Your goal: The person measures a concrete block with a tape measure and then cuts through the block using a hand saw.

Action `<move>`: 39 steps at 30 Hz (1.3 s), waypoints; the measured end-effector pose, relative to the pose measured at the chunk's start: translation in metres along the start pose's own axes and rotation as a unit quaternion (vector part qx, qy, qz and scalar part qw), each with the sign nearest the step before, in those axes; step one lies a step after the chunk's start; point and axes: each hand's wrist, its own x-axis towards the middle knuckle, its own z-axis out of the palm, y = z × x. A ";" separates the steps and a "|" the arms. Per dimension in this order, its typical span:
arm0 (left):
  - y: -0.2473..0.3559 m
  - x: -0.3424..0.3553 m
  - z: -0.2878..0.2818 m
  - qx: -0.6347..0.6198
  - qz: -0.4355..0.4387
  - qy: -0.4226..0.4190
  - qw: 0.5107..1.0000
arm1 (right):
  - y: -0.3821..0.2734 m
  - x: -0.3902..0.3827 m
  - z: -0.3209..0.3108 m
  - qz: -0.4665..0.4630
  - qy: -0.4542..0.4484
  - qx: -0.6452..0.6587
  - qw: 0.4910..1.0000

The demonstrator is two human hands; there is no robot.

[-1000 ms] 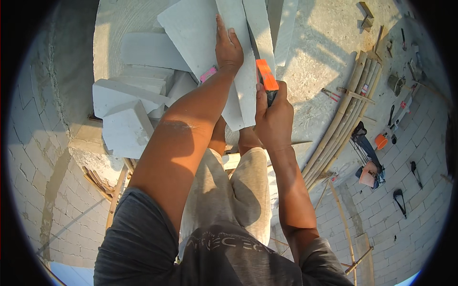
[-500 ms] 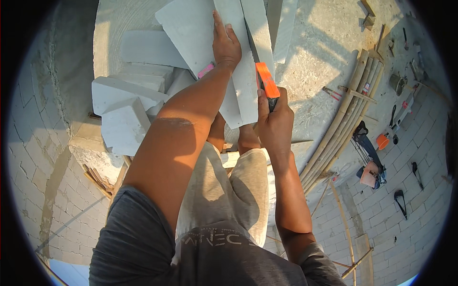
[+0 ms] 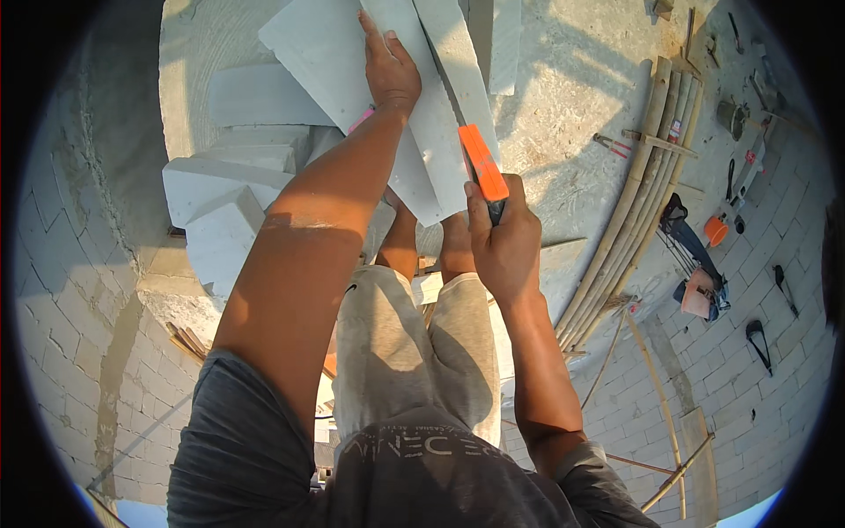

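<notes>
My left hand (image 3: 392, 72) lies with its fingers stretched out on top of a pale grey lightweight concrete block (image 3: 424, 132). My right hand (image 3: 509, 242) is wrapped round the orange and black handle of a handsaw (image 3: 484, 163). The saw's handle sits at the block's right side, in line with a narrow dark gap between it and a long pale piece (image 3: 456, 40). Most of the blade is hidden there. Beneath my left wrist, a small pink object (image 3: 362, 118) shows partly. A wide pale slab (image 3: 308, 44) lies under the block.
Cut blocks (image 3: 224, 229) are heaped at the left, near the ledge. Bamboo poles (image 3: 638, 194) lie bundled at the right, with red-handled pliers (image 3: 611, 145) beside them. Farther right are a bucket (image 3: 731, 119) and an orange cup (image 3: 716, 231). My bare legs (image 3: 456, 246) are close below the block.
The saw handle and my right hand have drawn back a little toward me relative to the block. My left hand stays on the block. The whole view has shifted slightly.
</notes>
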 end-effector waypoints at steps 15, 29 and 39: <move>-0.015 -0.069 0.006 -0.089 -0.110 -0.032 0.989 | 0.014 -0.001 0.005 -0.002 0.011 0.020 1.000; -0.019 -0.119 0.026 -0.096 -0.141 0.030 0.985 | -0.011 0.019 -0.027 -0.110 -0.019 -0.014 0.994; -0.008 -0.119 0.035 -0.103 -0.138 0.058 0.983 | -0.048 0.029 -0.040 -0.087 -0.026 -0.032 0.995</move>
